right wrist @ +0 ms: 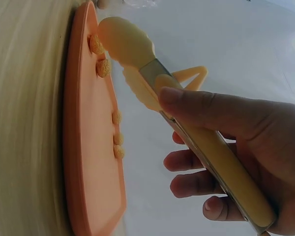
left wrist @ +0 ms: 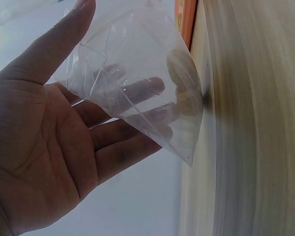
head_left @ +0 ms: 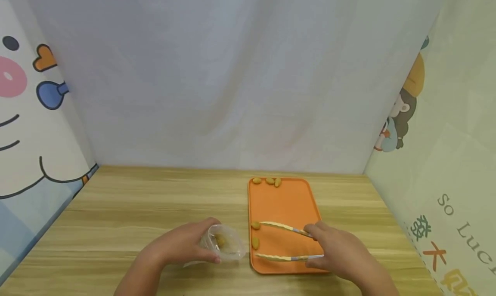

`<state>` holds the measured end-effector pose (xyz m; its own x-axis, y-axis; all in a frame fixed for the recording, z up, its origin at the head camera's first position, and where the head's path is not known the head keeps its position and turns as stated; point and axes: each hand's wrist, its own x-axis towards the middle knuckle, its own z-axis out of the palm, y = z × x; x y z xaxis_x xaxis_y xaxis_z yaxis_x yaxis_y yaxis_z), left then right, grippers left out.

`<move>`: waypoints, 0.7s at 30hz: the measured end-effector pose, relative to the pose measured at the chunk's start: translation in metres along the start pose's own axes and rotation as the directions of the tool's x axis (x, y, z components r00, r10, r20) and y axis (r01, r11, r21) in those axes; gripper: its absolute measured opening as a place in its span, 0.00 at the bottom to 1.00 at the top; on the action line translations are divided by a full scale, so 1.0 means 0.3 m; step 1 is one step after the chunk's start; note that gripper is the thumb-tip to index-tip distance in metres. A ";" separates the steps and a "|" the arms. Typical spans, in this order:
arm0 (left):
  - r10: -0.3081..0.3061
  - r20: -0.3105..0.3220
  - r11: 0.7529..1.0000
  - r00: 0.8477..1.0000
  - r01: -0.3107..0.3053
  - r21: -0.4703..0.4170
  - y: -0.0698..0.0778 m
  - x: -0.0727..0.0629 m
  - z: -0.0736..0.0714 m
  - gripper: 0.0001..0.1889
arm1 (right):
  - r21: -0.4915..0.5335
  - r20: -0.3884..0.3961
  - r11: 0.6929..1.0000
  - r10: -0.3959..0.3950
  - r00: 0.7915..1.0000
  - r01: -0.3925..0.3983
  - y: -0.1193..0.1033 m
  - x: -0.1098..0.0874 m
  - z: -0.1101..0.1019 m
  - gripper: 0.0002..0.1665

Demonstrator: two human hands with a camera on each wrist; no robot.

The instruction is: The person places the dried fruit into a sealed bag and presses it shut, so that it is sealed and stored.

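Observation:
My left hand [head_left: 187,243] holds a clear plastic bag [head_left: 234,245] with its mouth spread toward the tray. Inside lie brown nut-like pieces [left wrist: 184,83], low in the bag and close over the table. In my right hand [head_left: 342,253] is a pair of yellow tongs [right wrist: 130,42] with metal along the handles. Their arms stand apart over the orange tray [head_left: 288,203], pointing left. One tip is right at a tan, wrinkled piece [head_left: 255,225] by the tray's left rim. A second piece [head_left: 255,243] lies between the two tips, with nothing pinched.
Three more tan pieces [head_left: 270,181] lie along the tray's far edge. The wood-grain table [head_left: 155,201] extends left of the bag. A pale cloth [head_left: 232,94] hangs behind it, with printed panels at both sides.

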<state>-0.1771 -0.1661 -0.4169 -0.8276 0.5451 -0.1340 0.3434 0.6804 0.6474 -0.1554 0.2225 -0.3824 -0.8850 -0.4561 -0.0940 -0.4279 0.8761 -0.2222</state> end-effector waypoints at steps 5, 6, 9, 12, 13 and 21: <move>-0.002 0.010 1.000 1.000 0.002 -0.012 0.000 0.001 -0.002 0.40 | -0.032 -0.001 0.999 -0.041 0.999 0.041 -0.008 0.007 0.006 0.34; -0.003 0.011 1.000 1.000 0.003 -0.014 0.001 0.001 -0.003 0.40 | -0.036 -0.004 0.998 -0.046 0.999 0.046 -0.009 0.008 0.007 0.33; -0.005 0.011 1.000 1.000 0.005 -0.014 0.004 0.001 -0.005 0.41 | -0.044 -0.009 0.998 -0.055 0.998 0.055 -0.013 0.010 0.008 0.31; -0.009 0.012 1.000 1.000 0.009 -0.011 0.007 0.000 -0.006 0.41 | -0.049 -0.011 0.997 -0.065 0.998 0.065 -0.014 0.011 0.012 0.30; -0.008 0.013 1.000 1.000 0.009 -0.010 0.008 -0.001 -0.006 0.41 | -0.047 -0.011 0.997 -0.069 0.998 0.069 -0.014 0.011 0.013 0.29; -0.005 0.009 1.000 1.000 0.005 0.001 0.011 -0.005 -0.007 0.41 | -0.044 -0.010 0.996 -0.072 0.997 0.072 -0.017 0.016 0.025 0.27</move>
<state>-0.1757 -0.1657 -0.4132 -0.8254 0.5460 -0.1438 0.3398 0.6838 0.6457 -0.1560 0.2148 -0.3890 -0.8534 -0.5167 -0.0683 -0.4981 0.8471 -0.1855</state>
